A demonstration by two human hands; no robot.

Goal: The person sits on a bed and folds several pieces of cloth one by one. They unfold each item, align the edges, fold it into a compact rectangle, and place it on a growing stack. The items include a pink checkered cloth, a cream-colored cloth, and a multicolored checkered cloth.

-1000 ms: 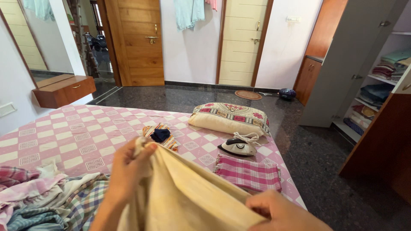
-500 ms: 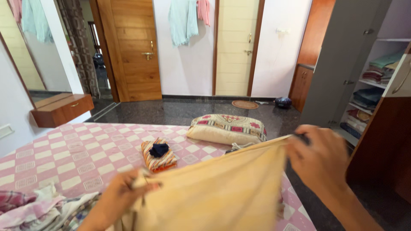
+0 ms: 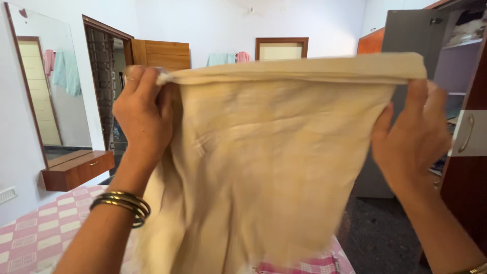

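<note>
Cream cloth (image 3: 274, 167) held up at face height, hanging soft and light. Left hand (image 3: 144, 114) pinches one top corner; right hand (image 3: 413, 139) grips the other. Folded top hem looks the firmest hold. Bed (image 3: 35, 233) lies below the left hand.

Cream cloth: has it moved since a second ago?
Yes. The cream cloth has gone up: earlier it lay low over the checked pink bedspread; now the left hand and right hand stretch its top edge at door-top height.
</note>
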